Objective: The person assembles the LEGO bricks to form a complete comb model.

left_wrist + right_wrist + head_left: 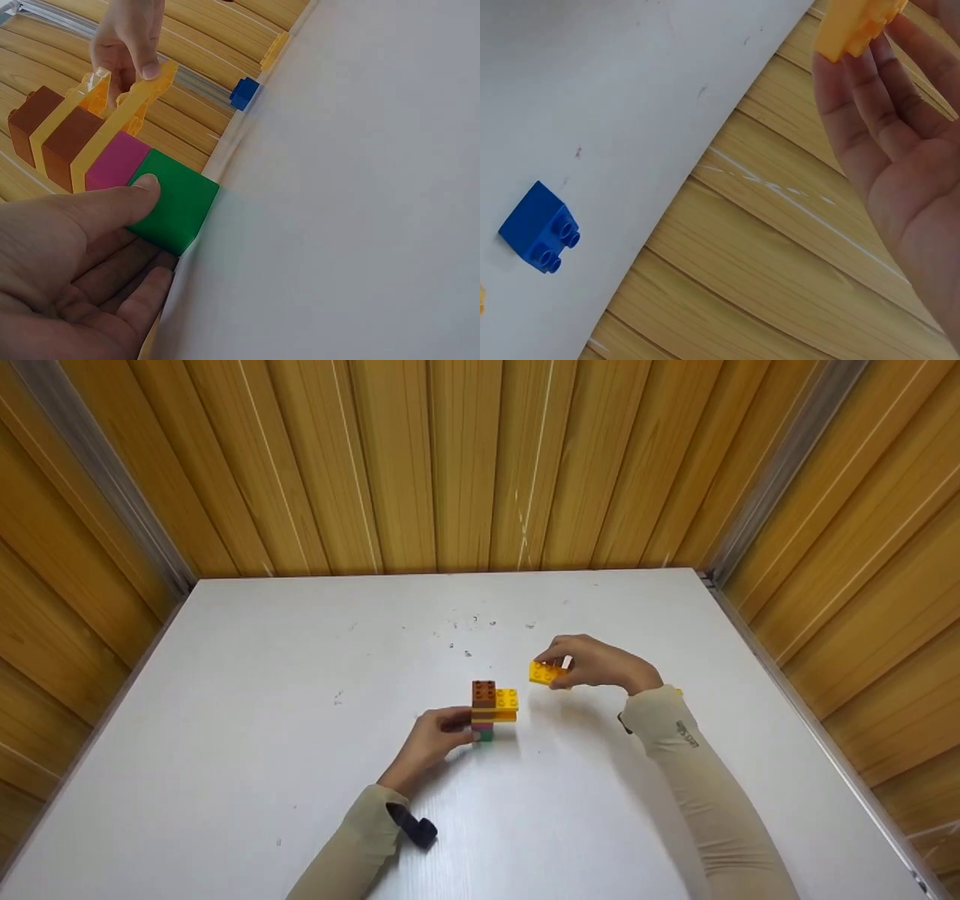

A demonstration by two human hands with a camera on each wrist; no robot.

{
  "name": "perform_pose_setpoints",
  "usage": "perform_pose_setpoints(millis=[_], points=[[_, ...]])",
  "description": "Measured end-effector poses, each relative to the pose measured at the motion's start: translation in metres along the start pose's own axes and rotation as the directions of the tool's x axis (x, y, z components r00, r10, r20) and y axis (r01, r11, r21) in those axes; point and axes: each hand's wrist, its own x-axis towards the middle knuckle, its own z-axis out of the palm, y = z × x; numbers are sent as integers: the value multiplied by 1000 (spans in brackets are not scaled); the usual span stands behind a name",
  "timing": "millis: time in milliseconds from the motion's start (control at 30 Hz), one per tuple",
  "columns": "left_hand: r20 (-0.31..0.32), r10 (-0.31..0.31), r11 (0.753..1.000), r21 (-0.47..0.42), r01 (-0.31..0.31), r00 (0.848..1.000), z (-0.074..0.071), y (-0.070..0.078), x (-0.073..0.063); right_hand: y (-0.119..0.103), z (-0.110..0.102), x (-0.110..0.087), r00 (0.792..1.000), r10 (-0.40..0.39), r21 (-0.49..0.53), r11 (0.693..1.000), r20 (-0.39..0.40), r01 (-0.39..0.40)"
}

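Observation:
A stack of toy building bricks (484, 691) stands upright on the white table. From the bottom it runs green brick (176, 199), magenta brick (116, 160), then yellow and brown pieces in turn, with a brown brick on top. The yellow pieces jut out to the right. My left hand (435, 739) grips the stack low down, its thumb pressed against the green brick. To the right of the stack, my right hand (592, 660) pinches a yellow brick (541, 672) by its edges above the table, apart from the stack.
A loose blue brick (540, 229) lies on the table; my right arm hides it in the head view. Near it is another yellow brick (274, 51). Wood-patterned panels (465, 465) wall the table (262, 697) at the back and sides.

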Motion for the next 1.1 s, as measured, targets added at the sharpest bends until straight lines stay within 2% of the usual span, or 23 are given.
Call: perform_pose_setpoints(millis=[133,233,400,500,733,1100], points=[[2,-17,1000,-3,17,1000,-1,0,0,-10,-2,4,1000,-12,5,1000,11,12],[1,-19,1000,-6,19,1000,-1,-1,0,-18,-4,7,999,-51,-4,999,18,51],[4,20,1000,-8,-20,1000,-1,-2,0,-30,-6,11,993,-118,-24,993,24,119],[5,31,1000,-1,-31,999,-1,-2,0,-36,-7,13,991,-127,-29,991,29,128],[7,16,1000,-4,-16,1000,0,-2,0,-44,-7,16,989,-145,-37,989,31,147],[9,11,1000,7,-11,1000,-1,1,-1,-54,-5,22,976,-214,-38,976,49,216]])
